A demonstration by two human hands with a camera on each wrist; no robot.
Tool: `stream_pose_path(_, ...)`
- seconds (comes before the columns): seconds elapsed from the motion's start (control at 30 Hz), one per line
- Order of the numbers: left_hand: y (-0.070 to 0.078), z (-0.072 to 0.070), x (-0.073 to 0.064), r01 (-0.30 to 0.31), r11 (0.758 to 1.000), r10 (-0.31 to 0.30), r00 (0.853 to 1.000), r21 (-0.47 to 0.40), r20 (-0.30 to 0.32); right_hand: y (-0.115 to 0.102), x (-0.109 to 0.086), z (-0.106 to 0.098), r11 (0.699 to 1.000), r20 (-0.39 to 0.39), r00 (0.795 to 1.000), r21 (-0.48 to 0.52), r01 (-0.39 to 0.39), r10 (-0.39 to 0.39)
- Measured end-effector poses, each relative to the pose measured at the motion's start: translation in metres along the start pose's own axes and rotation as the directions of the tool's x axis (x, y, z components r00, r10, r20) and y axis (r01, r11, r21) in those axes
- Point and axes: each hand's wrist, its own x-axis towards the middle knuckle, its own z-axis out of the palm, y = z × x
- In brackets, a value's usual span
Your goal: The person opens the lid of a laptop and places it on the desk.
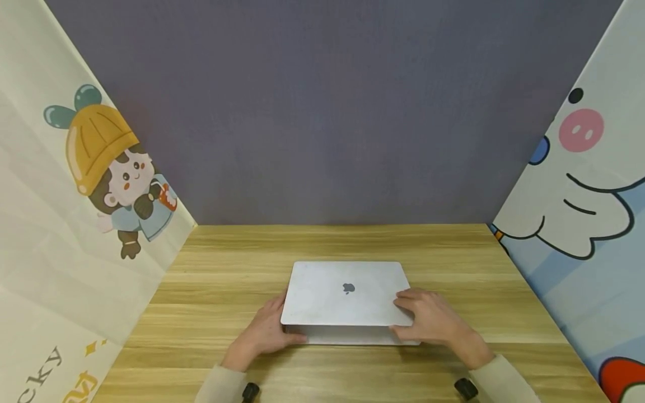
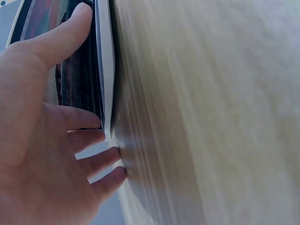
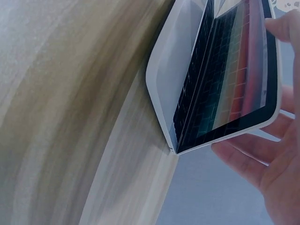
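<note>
"Where's the silver, rectangular metal laptop [image 1: 347, 305]?"

"Lower centre of the frame, lid [image 1: 317, 288] ajar, bare right hand [image 1: 430, 316] pinching its edge, bare left hand [image 1: 267, 327] relaxed against the side"

"Technique, from here?"

"Steady base [image 1: 353, 337], slow lid, I'd judge"

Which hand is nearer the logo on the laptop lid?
Right: the right hand pinches the lid, right of the logo; the left hand is farther, by the lid's left edge.
</note>
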Motion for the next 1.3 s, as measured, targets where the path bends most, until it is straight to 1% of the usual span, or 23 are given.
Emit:
stream_pose_path(0.2, 0.003, 0.002, 0.000, 0.051, 0.997, -0.051, 0.999, 0.051, 0.010, 0.000, 0.002, -0.003, 0.999, -0.027, 1.000, 0.038, -0.009, 0.010)
stream_pose_path(0.37, 0.005, 0.004, 0.000, 0.066, 0.996, -0.067, 0.998, 0.055, 0.009, 0.003, 0.004, -0.005, 0.999, -0.059, 0.998, 0.039, 0.004, -0.002)
stream_pose_path(0.53, 0.005, 0.006, 0.000, 0.060, 0.996, -0.061, 0.998, 0.073, 0.009, 0.006, 0.006, -0.008, 0.998, -0.095, 0.995, 0.054, 0.031, -0.026)
stream_pose_path(0.73, 0.004, 0.008, 0.001, 0.045, 0.993, -0.044, 0.999, 0.111, -0.013, 0.009, 0.011, -0.013, 0.995, -0.134, 0.990, 0.078, 0.058, -0.047)
stream_pose_path(0.87, 0.005, 0.008, 0.001, 0.036, 0.989, -0.034, 0.999, 0.141, -0.014, 0.008, 0.014, -0.018, 0.995, -0.122, 0.993, 0.098, 0.007, 0.005)
stream_pose_path(1.0, 0.006, 0.007, 0.002, 0.039, 0.986, -0.040, 0.999, 0.160, 0.002, 0.009, 0.018, -0.022, 0.994, -0.142, 0.989, 0.109, -0.015, 0.030)
stream_pose_path(1.1, 0.006, 0.006, 0.002, 0.046, 0.985, -0.050, 0.999, 0.166, 0.022, 0.009, 0.021, -0.024, 0.993, -0.157, 0.986, 0.110, -0.032, 0.049)
stream_pose_path(1.23, 0.006, 0.004, 0.002, 0.049, 0.987, -0.056, 0.998, 0.156, 0.040, 0.009, 0.024, -0.029, 0.986, -0.140, 0.983, 0.134, -0.099, 0.118)
stream_pose_path(1.3, 0.006, 0.003, 0.003, 0.046, 0.988, -0.053, 0.998, 0.149, 0.041, 0.009, 0.025, -0.031, 0.981, -0.137, 0.981, 0.152, -0.119, 0.140)
